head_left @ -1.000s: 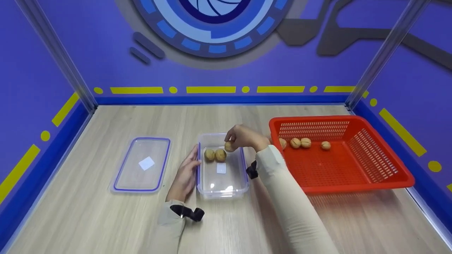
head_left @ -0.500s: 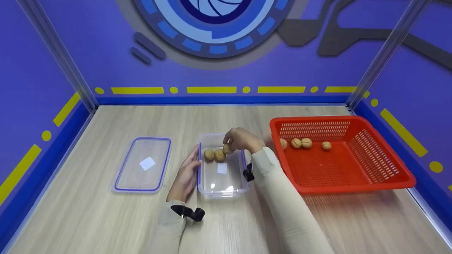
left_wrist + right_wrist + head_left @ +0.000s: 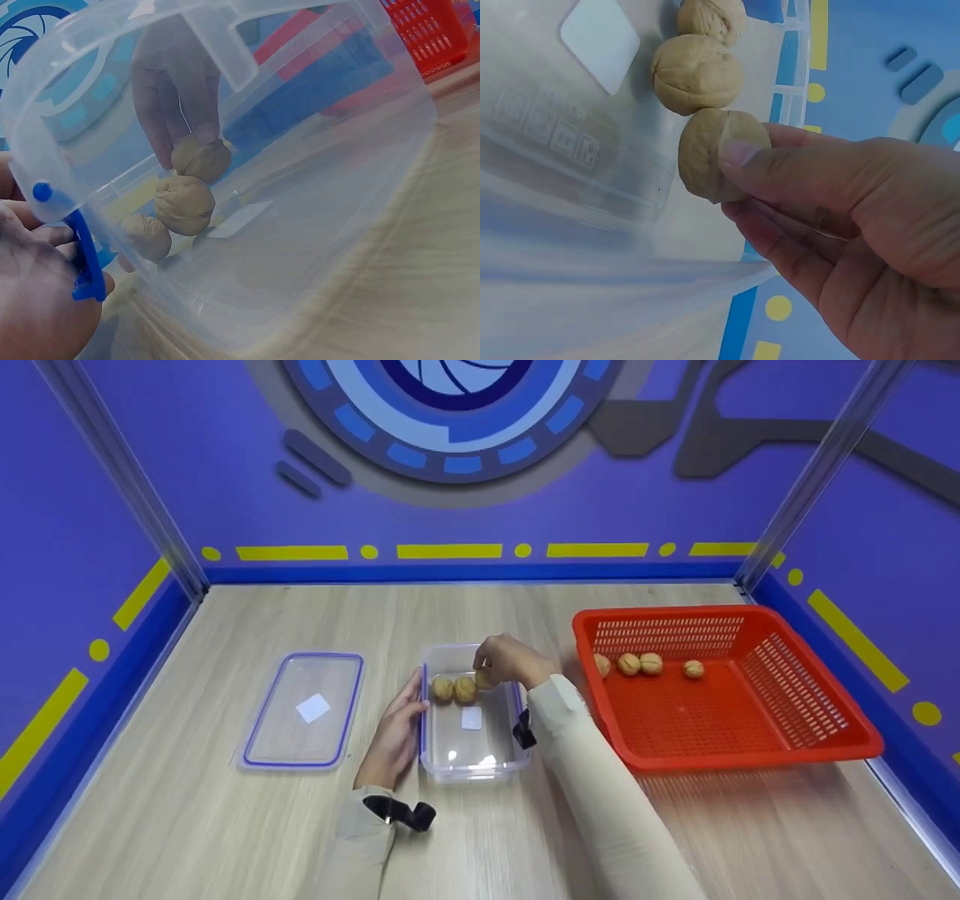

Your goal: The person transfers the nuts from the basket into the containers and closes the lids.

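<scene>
Hasty release might have rolled the nut [image 3: 702, 157] the right hand [image 3: 515, 658] pinched, while the left hand [image 3: 394, 733] braced the box [image 3: 474, 770] straight-fingered.

Your worktop [image 3: 285, 840] has a pale wood grain, its back edge meeting the rear panel and its near edge out of view. Midway between the left and right edges you have a clear container [image 3: 472, 772], standing upright with its long sides running front to back. Toward the left edge, apart from it, a clear lid [image 3: 300, 733] with a blue border lies flat. A red basket [image 3: 750, 762] stands upright toward the back right corner, close to the right edge.
</scene>
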A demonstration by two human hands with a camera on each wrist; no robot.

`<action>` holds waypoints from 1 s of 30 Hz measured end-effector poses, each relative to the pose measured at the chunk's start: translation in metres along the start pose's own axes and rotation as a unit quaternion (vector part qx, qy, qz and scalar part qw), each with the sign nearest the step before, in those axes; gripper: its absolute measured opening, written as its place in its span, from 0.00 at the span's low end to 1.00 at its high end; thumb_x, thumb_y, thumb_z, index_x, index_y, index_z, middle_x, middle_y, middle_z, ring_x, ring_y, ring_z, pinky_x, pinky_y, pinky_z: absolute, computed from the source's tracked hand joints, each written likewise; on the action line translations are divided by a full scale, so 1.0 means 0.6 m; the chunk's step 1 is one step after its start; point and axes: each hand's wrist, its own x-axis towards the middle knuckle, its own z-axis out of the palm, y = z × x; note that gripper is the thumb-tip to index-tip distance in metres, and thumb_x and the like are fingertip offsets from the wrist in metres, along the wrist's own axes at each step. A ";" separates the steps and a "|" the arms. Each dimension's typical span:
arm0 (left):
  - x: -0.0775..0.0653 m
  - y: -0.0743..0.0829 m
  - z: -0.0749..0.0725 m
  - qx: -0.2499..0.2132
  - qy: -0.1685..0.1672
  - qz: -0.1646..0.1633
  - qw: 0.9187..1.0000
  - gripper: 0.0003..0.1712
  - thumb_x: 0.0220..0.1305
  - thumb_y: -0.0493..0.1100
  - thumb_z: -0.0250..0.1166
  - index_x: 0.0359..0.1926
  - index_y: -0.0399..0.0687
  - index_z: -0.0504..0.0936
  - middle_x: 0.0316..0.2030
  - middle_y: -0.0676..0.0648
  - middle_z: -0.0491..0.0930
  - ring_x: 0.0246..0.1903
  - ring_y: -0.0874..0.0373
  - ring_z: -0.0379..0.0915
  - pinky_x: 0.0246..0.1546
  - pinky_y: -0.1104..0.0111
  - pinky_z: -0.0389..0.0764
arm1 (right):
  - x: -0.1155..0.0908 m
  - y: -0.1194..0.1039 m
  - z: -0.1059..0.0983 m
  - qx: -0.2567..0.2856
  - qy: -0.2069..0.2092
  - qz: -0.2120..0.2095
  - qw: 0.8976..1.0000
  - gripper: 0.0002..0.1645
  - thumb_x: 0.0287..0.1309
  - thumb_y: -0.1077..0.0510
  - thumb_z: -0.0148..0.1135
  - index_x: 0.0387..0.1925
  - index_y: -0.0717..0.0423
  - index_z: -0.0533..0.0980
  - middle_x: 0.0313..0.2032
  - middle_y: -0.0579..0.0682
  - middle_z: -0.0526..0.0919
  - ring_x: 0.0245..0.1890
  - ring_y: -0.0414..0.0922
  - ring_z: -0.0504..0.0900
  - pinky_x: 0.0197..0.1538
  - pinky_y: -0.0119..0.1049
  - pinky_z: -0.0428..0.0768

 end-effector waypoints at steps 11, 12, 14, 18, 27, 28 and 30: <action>0.000 -0.001 0.003 0.001 -0.001 -0.004 1.000 0.40 0.63 0.27 0.44 0.74 0.40 0.44 0.76 0.44 0.35 0.76 0.50 0.26 0.76 0.59 0.31 | -0.002 0.000 0.008 -0.008 -0.005 -0.007 1.000 0.15 0.43 0.70 0.68 0.37 0.63 0.85 0.35 0.57 0.87 0.29 0.42 0.77 0.37 0.36 0.83; 0.000 -0.001 0.003 0.002 -0.001 -0.004 1.000 0.40 0.63 0.27 0.44 0.75 0.40 0.44 0.76 0.44 0.35 0.76 0.50 0.26 0.76 0.59 0.31 | -0.002 0.000 0.009 -0.011 -0.003 -0.010 1.000 0.15 0.42 0.71 0.67 0.37 0.63 0.85 0.34 0.56 0.87 0.29 0.42 0.76 0.37 0.36 0.82; 0.000 -0.001 0.003 0.007 -0.005 -0.003 1.000 0.40 0.63 0.27 0.44 0.75 0.39 0.43 0.76 0.43 0.35 0.76 0.50 0.26 0.76 0.59 0.31 | -0.001 0.001 0.011 -0.017 -0.002 -0.012 1.000 0.15 0.41 0.70 0.68 0.37 0.63 0.85 0.34 0.56 0.87 0.30 0.42 0.76 0.37 0.35 0.82; 0.001 -0.003 0.002 0.009 -0.006 0.000 1.000 0.39 0.63 0.27 0.43 0.74 0.39 0.43 0.76 0.43 0.35 0.76 0.50 0.26 0.76 0.60 0.30 | 0.000 0.001 0.014 -0.015 -0.019 0.001 1.000 0.18 0.41 0.70 0.68 0.39 0.62 0.85 0.38 0.56 0.88 0.33 0.42 0.78 0.41 0.37 0.83; -0.001 0.000 0.002 0.013 0.003 -0.002 1.000 0.39 0.63 0.27 0.43 0.74 0.40 0.44 0.76 0.43 0.35 0.76 0.49 0.25 0.76 0.59 0.29 | 0.001 -0.002 0.013 0.001 -0.043 0.027 0.999 0.23 0.43 0.69 0.68 0.46 0.61 0.83 0.45 0.58 0.86 0.44 0.49 0.83 0.51 0.43 0.83; -0.001 0.000 0.001 0.014 0.005 -0.002 1.000 0.39 0.63 0.27 0.43 0.74 0.40 0.44 0.76 0.43 0.35 0.76 0.50 0.25 0.76 0.59 0.29 | 0.001 -0.003 0.012 0.004 -0.043 0.028 0.999 0.23 0.43 0.69 0.68 0.47 0.61 0.82 0.46 0.58 0.85 0.46 0.50 0.82 0.52 0.43 0.83; 0.000 0.000 0.000 0.016 0.008 -0.002 1.000 0.39 0.63 0.27 0.43 0.74 0.40 0.44 0.76 0.43 0.35 0.76 0.50 0.26 0.76 0.60 0.29 | 0.001 -0.003 0.009 0.013 -0.041 0.031 0.999 0.25 0.42 0.70 0.68 0.48 0.61 0.82 0.47 0.58 0.85 0.47 0.51 0.82 0.53 0.43 0.82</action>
